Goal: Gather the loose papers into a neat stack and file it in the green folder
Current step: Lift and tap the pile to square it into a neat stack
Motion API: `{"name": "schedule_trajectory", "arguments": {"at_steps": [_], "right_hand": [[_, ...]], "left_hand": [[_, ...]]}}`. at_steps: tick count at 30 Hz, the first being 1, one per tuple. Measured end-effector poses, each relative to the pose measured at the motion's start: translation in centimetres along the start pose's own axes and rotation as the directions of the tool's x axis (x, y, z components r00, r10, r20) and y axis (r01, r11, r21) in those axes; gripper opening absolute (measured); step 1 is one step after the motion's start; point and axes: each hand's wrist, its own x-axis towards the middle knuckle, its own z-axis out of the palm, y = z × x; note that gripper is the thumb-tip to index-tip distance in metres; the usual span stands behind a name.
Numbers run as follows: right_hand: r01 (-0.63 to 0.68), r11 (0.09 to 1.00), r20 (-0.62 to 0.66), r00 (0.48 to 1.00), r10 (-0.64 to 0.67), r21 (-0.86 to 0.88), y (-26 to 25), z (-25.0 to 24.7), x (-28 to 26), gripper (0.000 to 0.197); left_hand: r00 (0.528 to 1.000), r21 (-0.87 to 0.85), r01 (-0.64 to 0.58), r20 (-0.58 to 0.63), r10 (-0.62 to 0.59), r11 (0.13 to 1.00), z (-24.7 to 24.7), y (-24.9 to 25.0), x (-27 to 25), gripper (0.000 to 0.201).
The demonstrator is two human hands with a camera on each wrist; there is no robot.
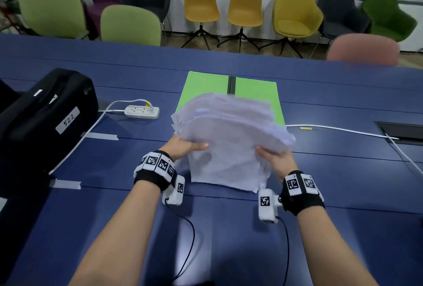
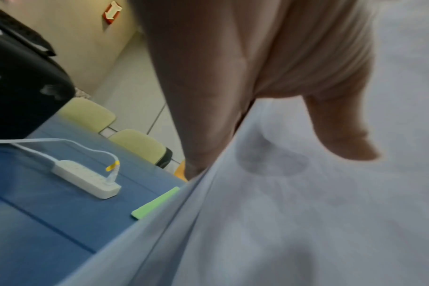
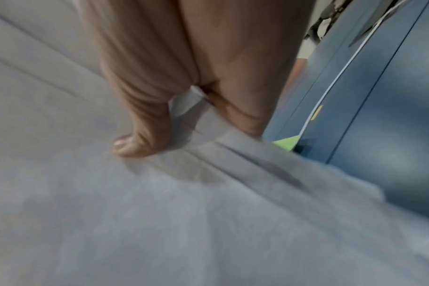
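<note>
Gathering is under way: the left hand (image 1: pixel 183 146) and right hand (image 1: pixel 275 160) pinch the papers (image 1: pixel 229 134), thumbs on top, lifted unevenly above the tabletop (image 1: pixel 114 205). The open green folder (image 1: pixel 206 86) lies at twelve o'clock. Next, likely squaring the edges.

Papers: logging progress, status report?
Left hand, right hand grip papers, uneven. Green folder open beyond. Nothing in the way.
</note>
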Motion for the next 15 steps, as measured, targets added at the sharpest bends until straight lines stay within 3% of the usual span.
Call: {"name": "schedule_trajectory", "arguments": {"at_steps": [5, 7, 9, 12, 15], "right_hand": [[0.230, 0.966, -0.064, 0.973, -0.224, 0.118, -4.8, -0.1, 0.5, 0.027], [0.282, 0.952, -0.053, 0.959, -0.278, 0.118, -4.9, -0.3, 0.5, 0.036], [0.231, 0.972, -0.024, 0.973, -0.230, 0.050, -3.1, -0.1, 0.2, 0.029], [0.100, 0.995, 0.004, 0.995, -0.100, -0.019, 0.4, -0.5, 0.3, 0.053], [0.055, 0.997, -0.023, 0.998, -0.056, -0.047, 1.2, -1.7, 0.4, 0.070]], "left_hand": [[0.975, -0.168, -0.153, -0.184, 0.121, 0.974, 1.2, 2.2, -1.6, 0.037], [0.968, -0.187, -0.180, -0.206, 0.141, 0.966, 1.7, 1.5, -2.3, 0.038], [0.966, -0.170, -0.180, -0.215, 0.142, 0.969, 2.1, 0.1, -2.7, 0.048], [0.981, -0.119, -0.147, -0.148, 0.129, 0.982, 1.7, -1.8, -2.1, 0.052], [0.994, -0.046, -0.108, -0.028, 0.107, 0.993, 0.9, -1.6, -1.3, 0.053]]}}
